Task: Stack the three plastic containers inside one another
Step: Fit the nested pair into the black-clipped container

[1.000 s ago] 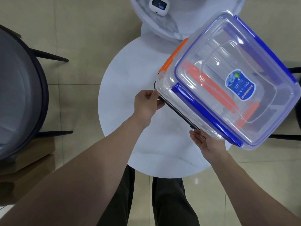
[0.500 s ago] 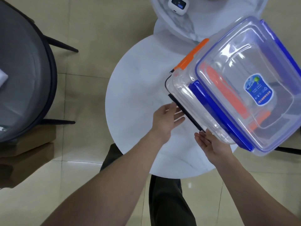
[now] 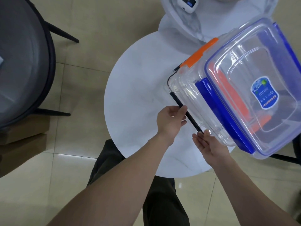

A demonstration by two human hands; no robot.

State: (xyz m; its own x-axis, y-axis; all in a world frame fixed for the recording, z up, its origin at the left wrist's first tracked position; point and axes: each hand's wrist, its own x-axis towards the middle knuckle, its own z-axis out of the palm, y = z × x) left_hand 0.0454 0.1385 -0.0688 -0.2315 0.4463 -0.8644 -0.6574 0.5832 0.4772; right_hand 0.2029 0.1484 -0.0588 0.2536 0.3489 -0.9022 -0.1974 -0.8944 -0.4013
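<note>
Reaching forward over the round white table, the person's two bare forearms lead to the hands at the near edge of the nested plastic containers. The right hand lies open, palm up and fingers spread flat, just under the near corner of the stack. The left hand curls loosely, fingertips touching the black clip along the outermost container's side. The containers sit on the table's right side, a blue-clipped lid with a blue sticker on top, an orange clip at the far-left edge. Farther off, a small white device rests on a second white table; a dark chair stands left.
</note>
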